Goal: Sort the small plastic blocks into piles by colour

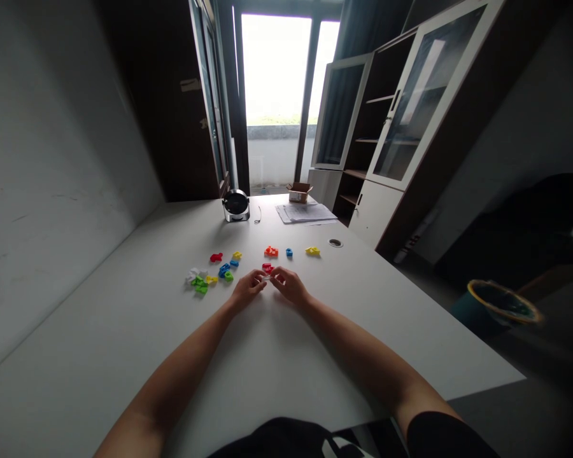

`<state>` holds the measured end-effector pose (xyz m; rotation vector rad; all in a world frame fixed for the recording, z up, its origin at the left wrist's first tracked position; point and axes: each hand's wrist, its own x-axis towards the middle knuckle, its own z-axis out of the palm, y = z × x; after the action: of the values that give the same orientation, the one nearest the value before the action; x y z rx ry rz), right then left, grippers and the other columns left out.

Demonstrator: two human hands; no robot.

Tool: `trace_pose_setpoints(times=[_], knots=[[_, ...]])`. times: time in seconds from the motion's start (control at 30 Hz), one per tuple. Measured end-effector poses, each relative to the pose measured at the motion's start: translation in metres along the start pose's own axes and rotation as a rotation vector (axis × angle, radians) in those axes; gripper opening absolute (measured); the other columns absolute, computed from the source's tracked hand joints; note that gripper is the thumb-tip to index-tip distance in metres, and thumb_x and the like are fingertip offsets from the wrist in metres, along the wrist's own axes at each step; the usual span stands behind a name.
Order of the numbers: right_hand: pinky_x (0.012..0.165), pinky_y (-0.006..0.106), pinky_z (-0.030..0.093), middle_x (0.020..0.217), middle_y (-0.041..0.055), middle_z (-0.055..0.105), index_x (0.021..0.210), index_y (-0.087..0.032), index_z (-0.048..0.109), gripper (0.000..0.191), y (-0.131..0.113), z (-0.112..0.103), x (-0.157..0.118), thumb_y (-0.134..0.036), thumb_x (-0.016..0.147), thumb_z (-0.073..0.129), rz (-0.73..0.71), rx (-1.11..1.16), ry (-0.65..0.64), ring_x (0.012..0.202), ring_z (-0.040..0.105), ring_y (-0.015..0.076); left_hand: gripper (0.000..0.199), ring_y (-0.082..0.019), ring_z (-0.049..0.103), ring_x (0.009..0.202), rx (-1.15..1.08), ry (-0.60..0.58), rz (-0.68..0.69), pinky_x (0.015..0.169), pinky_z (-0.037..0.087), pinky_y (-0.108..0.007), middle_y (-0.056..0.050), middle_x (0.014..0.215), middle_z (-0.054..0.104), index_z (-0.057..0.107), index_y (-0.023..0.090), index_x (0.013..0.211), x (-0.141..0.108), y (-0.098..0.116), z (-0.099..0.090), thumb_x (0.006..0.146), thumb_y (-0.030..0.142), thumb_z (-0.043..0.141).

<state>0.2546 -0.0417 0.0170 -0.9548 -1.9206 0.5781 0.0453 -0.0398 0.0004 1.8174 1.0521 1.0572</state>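
Over the white table my left hand [248, 287] and my right hand [290, 285] meet, their fingertips pinching a small pale plastic piece [267, 277]. Just beyond the fingers lies a red plastic piece [267, 268]. An orange piece [270, 252], a blue piece [289, 252] and a yellow piece [312, 251] stand in a loose row farther off. To the left of my hands lies a heap of several red, yellow, blue, green and white pieces [212, 273]. The pale piece's exact shape is hidden by my fingers.
The white table [124, 305] runs along a wall on the left. At its far end are a round black desk fan [235, 205], a small cardboard box [299, 192] and papers [305, 213]. Glass-fronted cabinets stand right, and a bin [503, 302] sits on the floor.
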Motion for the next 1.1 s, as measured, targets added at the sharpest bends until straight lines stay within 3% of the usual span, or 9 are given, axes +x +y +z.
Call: trace_pose_setpoints(times=[0.4, 0.7, 0.97, 1.1], knots=[[0.064, 0.029, 0.054, 0.095, 0.0054, 0.074, 0.105, -0.023, 0.066, 0.022, 0.009, 0.006, 0.001, -0.040, 0.090, 0.064, -0.022, 0.045, -0.028, 0.068, 0.065, 0.0155, 0.028, -0.014, 0.070, 0.077, 0.016, 0.020, 0.006, 0.069, 0.053, -0.024, -0.002, 0.100, 0.073, 0.066, 0.024, 0.112, -0.001, 0.000, 0.000, 0.084, 0.020, 0.063], [0.071, 0.031, 0.052, 0.090, 0.0043, 0.071, 0.096, -0.022, 0.067, 0.013, 0.015, 0.004, 0.002, -0.033, 0.089, 0.064, -0.038, -0.147, 0.052, 0.074, 0.061, 0.0171, 0.031, -0.013, 0.070, 0.073, 0.011, 0.073, -0.002, 0.069, 0.055, -0.026, -0.003, 0.102, 0.072, 0.061, 0.023, 0.118, -0.002, 0.004, 0.002, 0.087, 0.022, 0.060], [0.069, 0.031, 0.045, 0.081, 0.0044, 0.066, 0.090, -0.021, 0.061, 0.013, 0.028, -0.023, 0.010, -0.034, 0.090, 0.058, 0.153, -0.395, 0.273, 0.072, 0.058, 0.0193, 0.024, -0.016, 0.066, 0.075, 0.132, 0.165, -0.026, 0.069, 0.051, -0.028, -0.005, 0.094, 0.072, 0.068, 0.022, 0.110, -0.001, 0.008, -0.005, 0.087, 0.024, 0.058], [0.071, 0.033, 0.041, 0.082, 0.0078, 0.065, 0.087, -0.021, 0.059, 0.013, 0.047, -0.043, 0.011, -0.033, 0.090, 0.058, 0.307, -0.577, 0.282, 0.079, 0.057, 0.0241, 0.026, -0.019, 0.064, 0.077, 0.297, 0.281, -0.027, 0.074, 0.050, -0.031, -0.006, 0.092, 0.071, 0.068, 0.022, 0.110, -0.001, 0.012, -0.013, 0.088, 0.020, 0.054]])
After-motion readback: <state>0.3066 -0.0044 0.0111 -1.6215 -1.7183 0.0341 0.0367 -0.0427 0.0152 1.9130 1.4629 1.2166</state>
